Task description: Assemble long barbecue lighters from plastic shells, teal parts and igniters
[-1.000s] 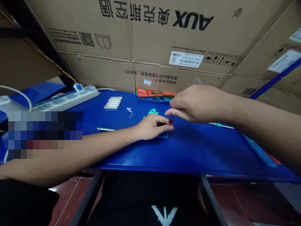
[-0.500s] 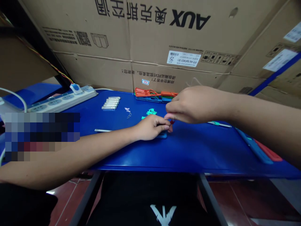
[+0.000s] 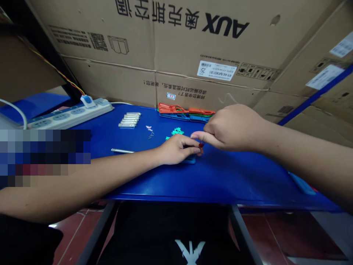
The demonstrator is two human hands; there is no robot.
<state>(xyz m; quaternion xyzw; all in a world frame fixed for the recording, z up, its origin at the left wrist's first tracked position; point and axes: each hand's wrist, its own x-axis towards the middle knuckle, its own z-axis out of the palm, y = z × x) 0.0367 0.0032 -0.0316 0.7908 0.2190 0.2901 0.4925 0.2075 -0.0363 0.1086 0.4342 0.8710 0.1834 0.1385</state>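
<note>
My left hand (image 3: pixel 176 149) is closed in a pinch on a small red part (image 3: pixel 201 145) that shows at its fingertips. Beneath that hand, on the blue table, lies a blue plastic piece (image 3: pixel 191 159), mostly covered. My right hand (image 3: pixel 230 127) comes in from the right with its fingers curled and its thumb stretched to the left hand's fingertips. Whatever those curled fingers hold, if anything, is hidden. Just behind the left hand are small teal clip-like parts (image 3: pixel 178 131). A slim metal rod (image 3: pixel 121 150) sticks out from behind the left forearm.
Several silvery tubes (image 3: pixel 129 120) lie in a row at the back left, with tiny pins (image 3: pixel 151 135) beside them. Orange and blue plastic frames (image 3: pixel 176 110) rest against the cardboard (image 3: pixel 132 81). A power strip (image 3: pixel 74 115) is at left. Another blue piece (image 3: pixel 302 184) lies at right.
My right hand has shifted slightly right and its thumb is more stretched out. The left hand stays nearly where it was, still pinching the red part.
</note>
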